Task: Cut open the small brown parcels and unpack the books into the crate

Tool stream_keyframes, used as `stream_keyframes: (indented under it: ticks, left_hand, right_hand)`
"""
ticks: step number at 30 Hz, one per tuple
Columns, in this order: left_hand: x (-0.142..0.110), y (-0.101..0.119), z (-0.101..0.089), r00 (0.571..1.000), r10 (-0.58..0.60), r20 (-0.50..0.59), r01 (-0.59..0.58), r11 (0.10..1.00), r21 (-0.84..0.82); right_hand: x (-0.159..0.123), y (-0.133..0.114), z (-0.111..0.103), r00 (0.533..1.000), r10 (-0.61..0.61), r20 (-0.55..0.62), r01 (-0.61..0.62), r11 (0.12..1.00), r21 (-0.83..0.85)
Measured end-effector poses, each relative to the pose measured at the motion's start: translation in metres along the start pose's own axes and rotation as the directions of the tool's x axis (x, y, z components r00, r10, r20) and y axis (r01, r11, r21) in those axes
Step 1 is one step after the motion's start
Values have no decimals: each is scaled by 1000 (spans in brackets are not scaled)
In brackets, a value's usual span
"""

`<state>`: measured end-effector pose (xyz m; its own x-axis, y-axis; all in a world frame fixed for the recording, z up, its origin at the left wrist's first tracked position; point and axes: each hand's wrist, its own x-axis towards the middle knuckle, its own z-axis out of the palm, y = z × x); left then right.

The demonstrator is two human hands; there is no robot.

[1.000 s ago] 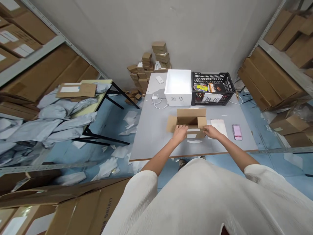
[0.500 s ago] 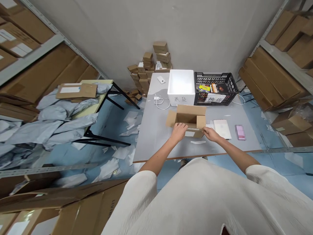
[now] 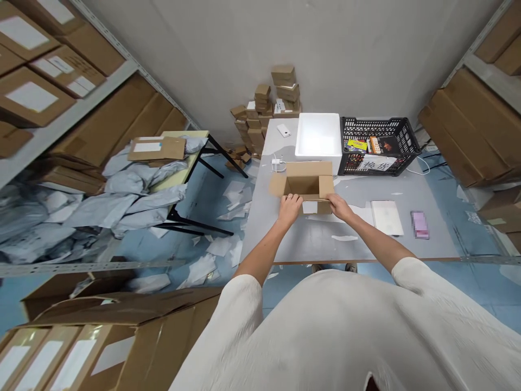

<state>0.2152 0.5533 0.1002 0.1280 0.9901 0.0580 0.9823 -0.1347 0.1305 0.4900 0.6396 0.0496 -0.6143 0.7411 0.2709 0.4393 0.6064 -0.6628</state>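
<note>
An open cardboard box (image 3: 308,169) stands on the grey table (image 3: 264,217), its back and side flaps spread and a white label on its front. My left hand (image 3: 290,209) grips the box's near edge at the left, fingers curled over it. At the right end of that edge, my right hand (image 3: 340,207) is closed on the cardboard. The part of the box seen through the opening looks bare. A flat white box (image 3: 386,218) lies right of my right hand, with a pinkish-purple blurred item (image 3: 419,225) beyond it.
Behind the box stand a white foam bin (image 3: 318,136) and a black plastic crate (image 3: 380,145) holding packaged goods. A white charger (image 3: 278,162) and a phone-like white object (image 3: 284,130) lie at back left. Grey parcels (image 3: 132,179) cover the side table. Paper scraps litter the floor.
My view has turned to the left. Both hands have stayed on the box's near edge, and the box has shifted left and slightly back on the table, away from the flat white box.
</note>
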Motion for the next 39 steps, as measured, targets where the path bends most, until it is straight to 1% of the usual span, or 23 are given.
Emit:
stream_keyframes:
  ticks: [5,9,11,13,17,21,24,27,30,32,34,36,39]
  left_hand:
    - [-5,-22,9,998,-55,12,55,998,-17]
    - [-8,-29,11,993,-112,30,113,993,-26]
    - [-8,-28,10,988,-157,13,157,987,-32]
    - [-7,-23,8,983,-183,-25,181,982,-52]
    - [-4,-7,3,982,-166,-88,154,981,-121]
    - [1,17,-1,990,-101,-99,85,984,-157]
    - [9,39,-3,993,-46,-109,27,986,-167]
    - [19,65,-3,992,25,-120,-46,984,-174]
    - [30,95,0,984,115,-136,-138,975,-175]
    - [36,118,4,973,179,-143,-204,962,-180]
    - [41,142,10,963,233,-138,-257,947,-191]
    - [45,165,18,959,262,-110,-280,937,-209]
    - [49,198,34,962,273,-26,-271,932,-239]
  right_hand:
    - [19,-3,17,998,-1,55,1,1000,-7]
    - [25,-13,28,993,41,107,-42,999,4]
    - [28,-18,30,993,64,103,-65,998,10]
    - [31,-21,28,994,82,78,-82,997,-2]
    - [30,-20,16,996,76,54,-73,996,-58]
    - [18,-8,-3,997,55,61,-50,994,-93]
    - [0,7,-24,995,78,63,-70,990,-123]
    - [-27,28,-48,986,157,46,-148,975,-164]
    - [-63,52,-73,956,292,40,-278,938,-206]
    - [-90,69,-87,918,394,40,-376,899,-225]
    - [-118,85,-100,867,497,34,-476,847,-237]
    - [-143,100,-111,803,596,30,-571,782,-251]
    - [-177,120,-126,697,717,17,-688,676,-265]
